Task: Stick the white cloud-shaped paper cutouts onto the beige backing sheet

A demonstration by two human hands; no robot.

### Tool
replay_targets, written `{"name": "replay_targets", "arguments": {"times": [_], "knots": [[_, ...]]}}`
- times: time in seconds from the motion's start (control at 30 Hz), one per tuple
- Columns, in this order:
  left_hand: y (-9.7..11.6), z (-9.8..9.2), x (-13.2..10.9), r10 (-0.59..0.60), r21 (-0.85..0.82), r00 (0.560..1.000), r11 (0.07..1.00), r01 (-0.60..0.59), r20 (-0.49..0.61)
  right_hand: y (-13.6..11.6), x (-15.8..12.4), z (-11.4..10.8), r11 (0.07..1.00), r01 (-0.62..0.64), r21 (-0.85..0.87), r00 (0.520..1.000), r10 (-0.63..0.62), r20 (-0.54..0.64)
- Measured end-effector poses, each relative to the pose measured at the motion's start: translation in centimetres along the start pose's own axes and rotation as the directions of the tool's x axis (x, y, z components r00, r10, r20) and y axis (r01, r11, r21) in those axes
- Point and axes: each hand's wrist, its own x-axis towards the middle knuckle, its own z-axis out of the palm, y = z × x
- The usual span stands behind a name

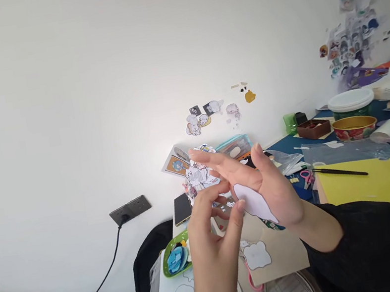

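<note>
A white, wavy-edged paper cutout (253, 202) with a dark outline lies against the palm of my right hand (270, 188). That hand is raised and open, its fingers stretched to the left and its thumb pointing up. From the left, my left hand (211, 236) reaches to the cutout's near edge. Its thumb tip touches the edge, with the curled index finger close by; the other fingertips are partly hidden. Below the hands, a second white cutout (257, 255) with a scalloped edge rests on a beige board (288, 255).
A green tray (170, 273) of blue pieces stands left of my hands. Pink-handled scissors (255, 284) lie partly under the board. To the right are yellow sheets (373, 192), black tweezers (343, 171), a round tin (355, 128) and a lidded tub (351, 101). Wall sockets (131, 210) are at left.
</note>
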Motion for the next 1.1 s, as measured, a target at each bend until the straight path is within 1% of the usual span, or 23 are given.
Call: {"name": "replay_targets", "arguments": {"times": [0.07, 0.17, 0.27, 0.37, 0.5, 0.67, 0.77, 0.83, 0.9, 0.93, 0.97, 1.0, 1.03, 1.07, 1.1], "knots": [[0.1, 0.1, 0.0, -0.021, -0.034, 1.000, 0.999, 0.021, -0.011, 0.2, 0.0, 0.1, 1.000, 0.002, -0.007, 1.000, -0.002, -0.006], [0.2, 0.3, 0.0, -0.089, -0.101, 0.996, 0.991, 0.087, -0.016, 0.6, 0.0, 0.0, 0.999, 0.019, -0.036, 1.000, -0.019, -0.015], [0.1, 0.5, 0.0, -0.159, -0.176, 0.987, 0.971, 0.163, 0.039, 0.9, 0.0, -0.1, 0.998, 0.012, -0.057, 1.000, -0.012, -0.001], [-0.1, 0.5, 0.1, -0.188, -0.256, 0.978, 0.944, 0.206, 0.093, 1.2, 0.1, -0.3, 0.996, 0.016, -0.091, 1.000, -0.015, 0.016], [-0.3, 0.5, 0.3, -0.210, -0.327, 0.970, 0.914, 0.239, 0.122, 1.5, 0.1, -0.3, 0.985, 0.017, -0.172, 1.000, -0.016, 0.009], [-0.6, 0.4, 0.6, -0.234, -0.383, 0.967, 0.888, 0.254, 0.100, 0.9, -0.2, 0.0, 0.968, 0.037, -0.248, 0.999, -0.034, 0.016], [-0.9, 0.3, 0.7, -0.215, -0.355, 0.971, 0.904, 0.238, 0.105, 0.7, -0.4, 0.2, 0.957, 0.015, -0.290, 1.000, -0.014, 0.005], [-0.8, 0.3, 0.6, -0.202, -0.316, 0.975, 0.922, 0.222, 0.097, 0.9, -0.3, 0.2, 0.945, 0.029, -0.327, 0.999, -0.036, -0.014], [-0.7, 0.1, 0.4, -0.191, -0.280, 0.979, 0.938, 0.202, 0.068, 1.3, 0.0, -0.3, 0.928, 0.080, -0.364, 0.990, -0.115, -0.077], [-0.6, 0.0, 0.3, -0.178, -0.259, 0.983, 0.948, 0.182, 0.039, 1.4, 0.3, -0.8, 0.916, 0.113, -0.385, 0.976, -0.175, -0.131], [-0.5, -0.1, 0.2, -0.149, -0.229, 0.989, 0.963, 0.145, 0.000, 1.5, 0.5, -1.4, 0.903, 0.140, -0.406, 0.952, -0.236, -0.197], [-0.5, -0.3, 0.1, -0.105, -0.185, 0.992, 0.979, 0.092, -0.067, 1.5, 0.7, -2.1, 0.890, 0.155, -0.428, 0.918, -0.289, -0.270], [-0.5, -0.6, 0.1, -0.041, -0.123, 0.989, 0.992, 0.023, -0.145, 1.3, 0.9, -2.9, 0.882, 0.153, -0.446, 0.888, -0.321, -0.331], [-0.5, -0.9, 0.0, 0.049, -0.042, 0.972, 0.997, -0.060, -0.228, 1.0, 1.1, -3.8, 0.882, 0.128, -0.453, 0.864, -0.323, -0.386], [-0.6, -1.1, 0.0, 0.164, 0.059, 0.938, 0.986, -0.153, -0.304, 0.6, 1.1, -4.5, 0.886, 0.087, -0.455, 0.854, -0.301, -0.424]]}}
